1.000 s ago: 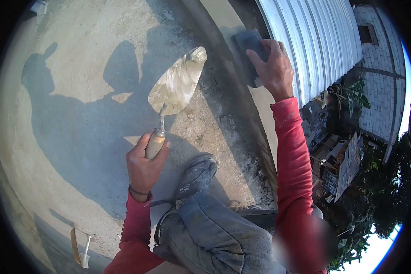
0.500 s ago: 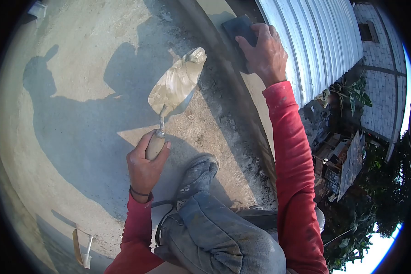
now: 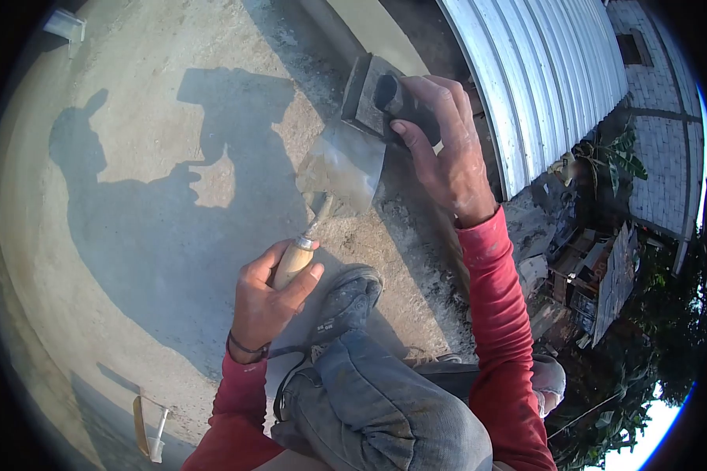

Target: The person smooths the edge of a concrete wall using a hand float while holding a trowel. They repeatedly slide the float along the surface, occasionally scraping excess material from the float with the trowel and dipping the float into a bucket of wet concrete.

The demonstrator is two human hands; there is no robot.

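My left hand [image 3: 263,306] is wrapped round the wooden handle of a trowel [image 3: 342,169], whose wide blade points away from me and carries a smear of wet mortar. In my right hand [image 3: 452,161] is a dark plastering float [image 3: 361,98], gripped by its thick handle and turned up on edge. The float's lower edge meets the far end of the trowel blade in this view. Behind the float runs a smooth pale ledge [image 3: 381,31] along the floor's edge.
Rough concrete floor [image 3: 306,267] lies under my shoe [image 3: 349,302], with my shadow across it. Corrugated metal roofing [image 3: 526,86] rises beyond the ledge on the right. Another tool with a pale handle [image 3: 160,432] stands at lower left. A white fixture [image 3: 64,26] shows at upper left.
The float has come off the ledge toward me and tilted up against the trowel. My left hand has shifted right with the trowel; the lump at the blade's tip no longer shows.
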